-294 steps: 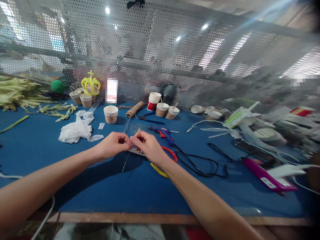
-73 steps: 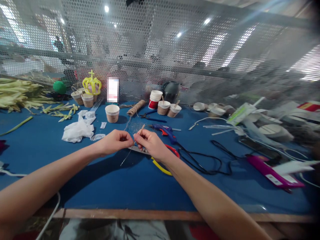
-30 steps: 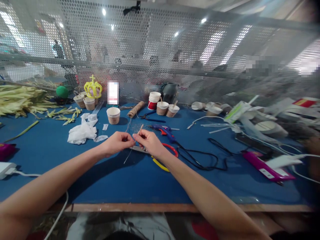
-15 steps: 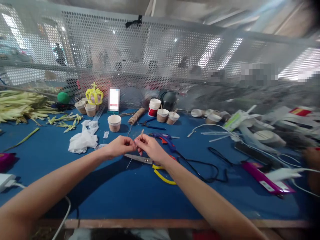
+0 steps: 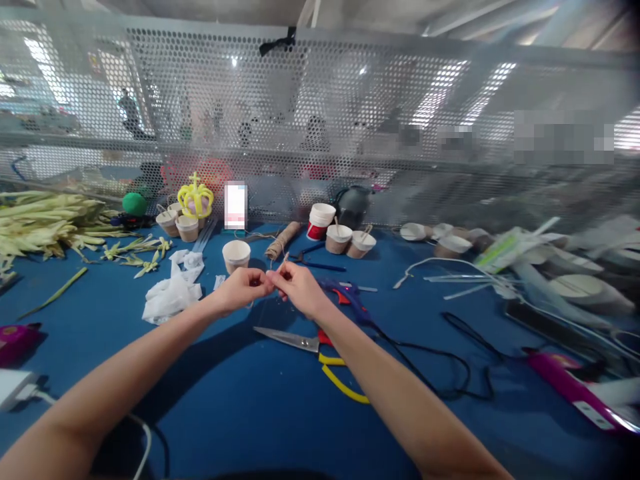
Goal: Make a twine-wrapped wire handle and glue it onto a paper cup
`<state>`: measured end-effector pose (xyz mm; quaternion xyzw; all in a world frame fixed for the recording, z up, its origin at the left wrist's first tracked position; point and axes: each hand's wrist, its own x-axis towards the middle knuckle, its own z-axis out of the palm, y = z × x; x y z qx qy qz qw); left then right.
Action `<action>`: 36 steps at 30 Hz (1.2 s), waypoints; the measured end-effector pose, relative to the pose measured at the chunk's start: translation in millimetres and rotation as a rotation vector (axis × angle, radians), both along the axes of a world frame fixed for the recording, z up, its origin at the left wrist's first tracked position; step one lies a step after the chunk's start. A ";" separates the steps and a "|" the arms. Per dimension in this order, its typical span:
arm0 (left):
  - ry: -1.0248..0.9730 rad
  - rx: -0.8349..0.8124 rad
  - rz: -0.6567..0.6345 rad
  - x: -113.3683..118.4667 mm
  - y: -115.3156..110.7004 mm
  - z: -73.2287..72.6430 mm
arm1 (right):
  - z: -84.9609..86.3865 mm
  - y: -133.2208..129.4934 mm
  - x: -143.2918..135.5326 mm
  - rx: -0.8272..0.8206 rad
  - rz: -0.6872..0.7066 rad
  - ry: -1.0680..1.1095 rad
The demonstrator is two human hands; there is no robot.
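Both hands meet in front of me above the blue table, fingertips almost touching. My left hand (image 5: 246, 287) is closed in a pinch, where a thin strand of twine comes down toward the fingers. My right hand (image 5: 301, 290) pinches a thin tan strand whose end pokes up above the fingers; the fingers hide the rest. Behind them lies a roll of twine (image 5: 283, 241). Scissors (image 5: 290, 339) with red and yellow handles lie below the hands, partly under my right forearm. A blue glue gun (image 5: 353, 299) rests just right of my right hand.
A paper cup (image 5: 236, 253) and crumpled white plastic (image 5: 173, 293) are at left, near a yellow crown-shaped piece (image 5: 195, 198). More cups (image 5: 339, 239) stand at the back before a perforated metal screen (image 5: 210, 87). Black cable (image 5: 425, 347) and glue sticks (image 5: 460, 287) lie right.
The view has shifted, so table items sit further right and lower. My hands have lifted away from the scissors, still pinched together; more of the scissors' blade shows.
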<state>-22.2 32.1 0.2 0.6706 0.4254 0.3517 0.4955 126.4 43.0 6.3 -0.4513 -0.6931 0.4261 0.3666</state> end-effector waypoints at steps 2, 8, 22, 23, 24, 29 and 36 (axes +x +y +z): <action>-0.003 -0.015 0.007 1.1 0.2 0.5 | 1.0 0.7 0.8 -0.004 -0.005 0.002; -0.089 -0.154 -0.019 -0.8 -4.1 1.0 | 1.6 -2.4 2.5 -0.092 0.124 0.147; -0.158 -0.259 -0.039 -3.3 -9.3 8.6 | 0.2 -2.5 7.0 -0.082 0.124 0.159; -0.144 -0.251 -0.038 -3.7 -9.5 9.1 | 0.4 -2.4 7.3 -0.079 0.121 0.155; -0.127 -0.240 -0.036 -4.1 -9.7 9.4 | 0.5 -2.4 7.6 -0.075 0.119 0.150; -0.036 -0.175 -0.024 -4.7 -11.2 11.7 | 0.9 -2.7 8.2 -0.071 0.124 0.128; -0.018 -0.102 -0.021 -3.3 -12.8 13.9 | 2.7 -3.9 8.3 -0.040 0.101 0.091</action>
